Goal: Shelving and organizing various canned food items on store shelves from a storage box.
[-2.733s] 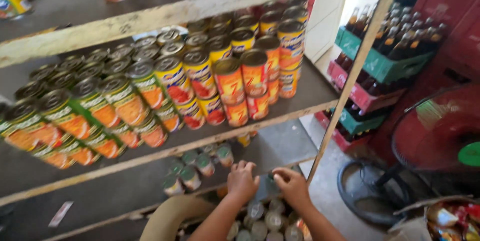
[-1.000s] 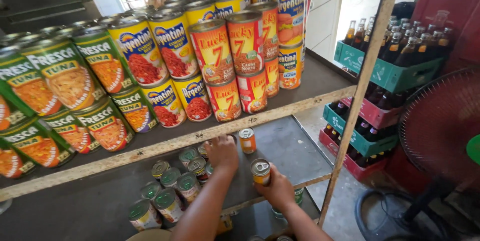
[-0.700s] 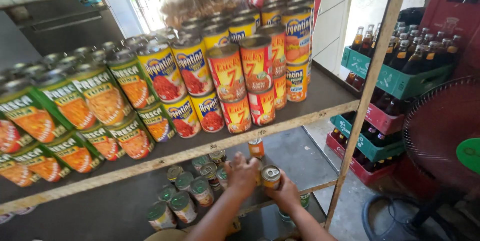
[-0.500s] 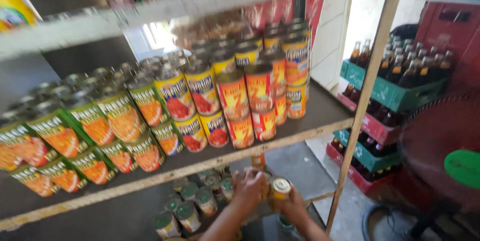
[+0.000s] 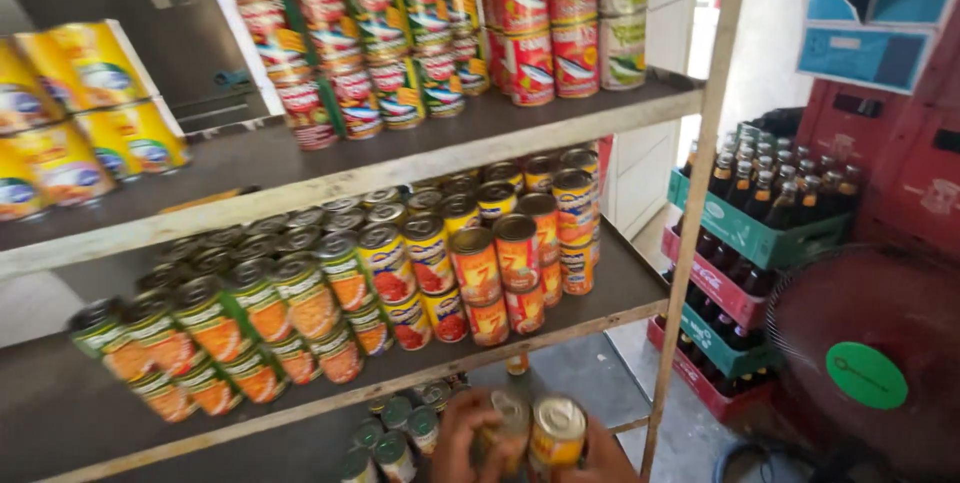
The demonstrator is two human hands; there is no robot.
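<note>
Both my hands are at the bottom edge, in front of the lowest shelf. My left hand [image 5: 462,440] is closed around a silver-topped can [image 5: 511,416]. My right hand [image 5: 603,455] grips an orange-and-yellow can [image 5: 556,432] right beside it, and the two cans touch. Just left of my hands, small green-labelled cans [image 5: 396,435] stand on the lowest shelf. Above them, the middle shelf [image 5: 622,295] carries stacked cans with green, yellow and orange labels [image 5: 473,265].
The top shelf holds red-labelled cans [image 5: 527,13] and yellow packs [image 5: 90,93]. A metal upright [image 5: 694,205] stands just right of my hands. Beyond it are stacked crates of dark bottles [image 5: 752,233], red crates [image 5: 900,153] and a red fan [image 5: 868,365].
My view has tilted upward, bringing the top shelf into sight. My left hand left the lower-shelf cans and now holds one beside the can in my right hand.
</note>
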